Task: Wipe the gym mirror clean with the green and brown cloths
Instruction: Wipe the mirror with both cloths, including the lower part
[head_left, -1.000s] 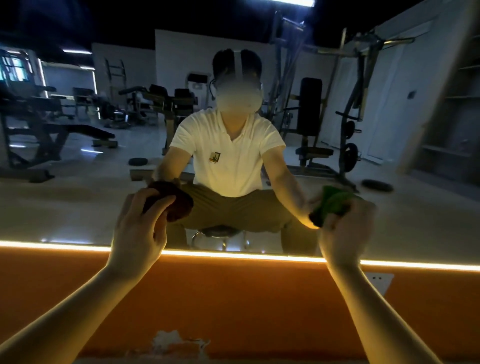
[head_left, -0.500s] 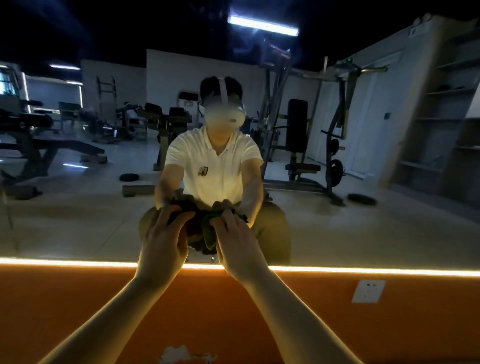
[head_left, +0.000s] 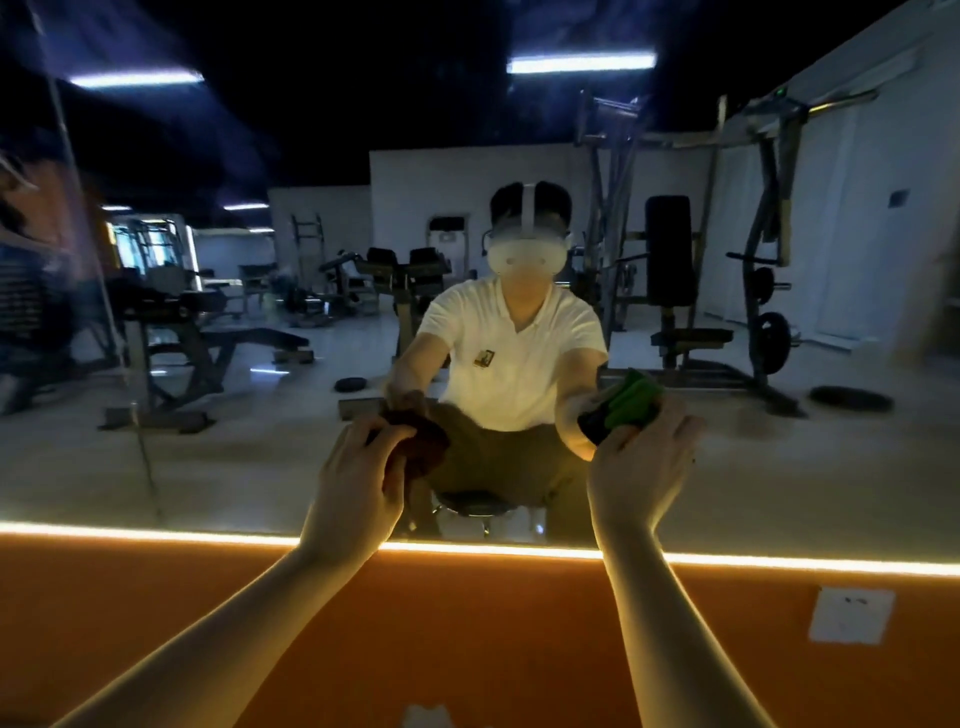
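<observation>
Head view, dim gym, facing mirror (head_left: 218, 447).

- L hand (head_left: 358, 478): fingers curled round brown cloth (head_left: 425, 441), bunched into a wad. The cloth sticks out past the fingertips, up and to the right of the hand, at the glass. Cloth meets its own reflection, so prob. touching the glass; contact line is too dark to confirm.
- R hand (head_left: 640, 467): grips green cloth (head_left: 632, 399), also bunched. The cloth sits above the fingers, at the upper edge of the hand. A darker fold shows at its lower left side. It is likewise at the glass, level w/ the reflected forearm.
- Hands are well apart. L is slightly lower than R. Both arms are extended fwd, forearms coming up from the bottom of the view.
- Both cloths are on the lower part of the mirror, above the lit LED strip (head_left: 156, 531) that runs along its bottom edge.
- Below the strip: orange wall (head_left: 467, 639), w/ a white socket plate (head_left: 851, 616) at lower right, under the R forearm side.
- Reflection: a person in a white shirt seated on a stool (head_left: 475, 505), w/ weight machines (head_left: 670, 260) and benches behind.
</observation>
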